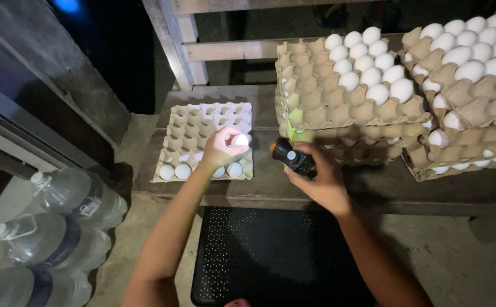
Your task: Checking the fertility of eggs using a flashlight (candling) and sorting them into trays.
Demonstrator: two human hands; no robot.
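now left hand (220, 149) holds egg (241, 140), right hand (322, 182) flashlight (293, 157).

Both bare forearms reach forward; the left hand (220, 149) is raised with fingers pinched, the right hand (320, 183) curled in a grip.

Three water bottles (60, 227), one flashlight (293, 157)

egg-sorting shed | stacked cardboard egg trays (355, 108) | rough wooden bench (271, 182) | concrete floor (447, 250)
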